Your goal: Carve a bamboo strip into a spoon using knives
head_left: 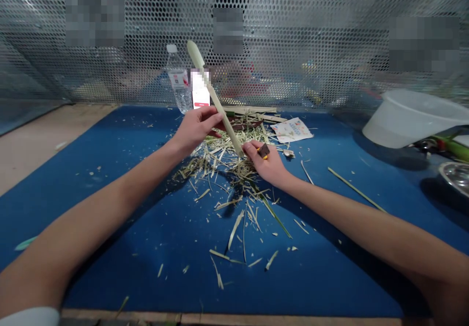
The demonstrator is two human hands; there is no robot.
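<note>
My left hand [196,128] is closed around the middle of a long pale green stalk [210,91] that tilts up and away from me. At the stalk's lower end my right hand [266,162] is closed on a small dark tool with yellow parts [263,151], held against the stalk. Below both hands lies a heap of thin peelings and shavings [223,167] on the blue mat [146,228].
A clear water bottle [178,79] and a white carton [200,91] stand by the perforated metal screen [293,37]. A printed card [292,130] lies behind the heap. At the right are a white plastic bowl [414,118], a metal dish [456,177] and a long loose strip [355,189].
</note>
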